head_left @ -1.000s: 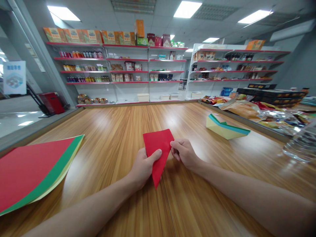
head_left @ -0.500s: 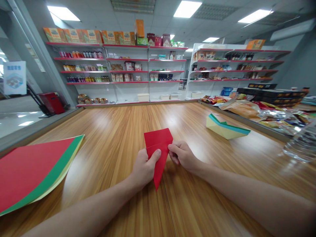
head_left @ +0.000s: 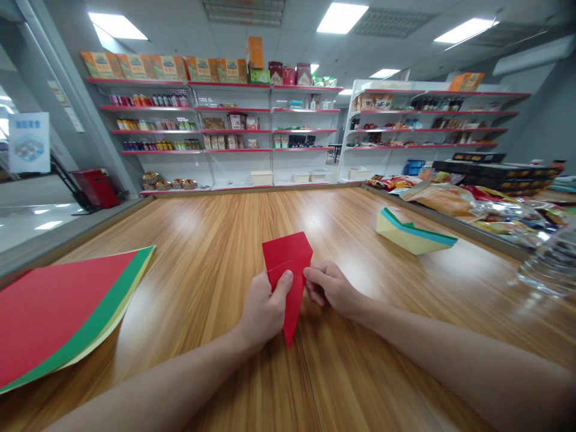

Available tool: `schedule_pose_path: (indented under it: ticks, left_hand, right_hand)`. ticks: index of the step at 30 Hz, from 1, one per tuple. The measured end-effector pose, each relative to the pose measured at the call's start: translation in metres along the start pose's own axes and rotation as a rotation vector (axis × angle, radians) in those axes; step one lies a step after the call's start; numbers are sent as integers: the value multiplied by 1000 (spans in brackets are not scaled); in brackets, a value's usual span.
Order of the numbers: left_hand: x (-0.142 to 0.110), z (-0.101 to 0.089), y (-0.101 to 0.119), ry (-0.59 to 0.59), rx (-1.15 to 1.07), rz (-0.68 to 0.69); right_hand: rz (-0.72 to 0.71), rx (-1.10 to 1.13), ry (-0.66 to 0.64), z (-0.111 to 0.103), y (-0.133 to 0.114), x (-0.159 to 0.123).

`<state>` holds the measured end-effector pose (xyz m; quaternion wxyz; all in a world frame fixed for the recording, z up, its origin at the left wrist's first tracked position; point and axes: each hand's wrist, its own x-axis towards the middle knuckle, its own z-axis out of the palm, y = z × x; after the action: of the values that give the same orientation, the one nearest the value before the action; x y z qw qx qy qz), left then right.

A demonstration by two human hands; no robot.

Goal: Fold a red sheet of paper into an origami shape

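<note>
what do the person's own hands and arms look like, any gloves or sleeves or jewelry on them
Both the left hand and the right hand are bare, with no gloves. The left forearm and right forearm show no sleeves where they are in view. No watch or bracelet shows on either wrist, and no ring on the visible fingers.

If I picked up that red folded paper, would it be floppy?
The red folded paper is probably rather stiff: its top sticks out past the left hand without drooping. Being paper, it's likely light. Its narrow point might bend easily if poked.
</note>
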<state>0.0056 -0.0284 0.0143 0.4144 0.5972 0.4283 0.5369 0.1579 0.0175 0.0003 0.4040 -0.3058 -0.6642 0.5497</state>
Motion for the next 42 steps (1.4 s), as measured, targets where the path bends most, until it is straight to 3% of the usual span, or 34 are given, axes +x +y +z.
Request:
schedule_pose_path:
  ticks: [5,10,13,18,25,30,38,42]
  left_hand:
    - [4,-1,-3,-7,-182,-69]
    - [1,0,1,70,-52,12]
    - [0,1,3,70,-45,15]
    - [2,2,-1,77,-193,-49]
    - [0,2,-1,163,-100,-6]
    - [2,3,-2,166,-263,-93]
    - [4,2,-3,288,-153,-18]
    - [2,2,-2,282,-227,-76]
  right_hand:
    - [74,158,-120,6,0,-2]
    - [72,18,-61,10,-5,-4]
    - [81,51,-70,10,-7,-5]
    - [97,114,-272,16,-9,-8]
    - [71,-25,-138,23,-10,-11]
    - [125,61,-333,29,-17,-16]
    - [63,-134,-212,37,-22,-20]
    - [153,11,-352,36,-22,-20]
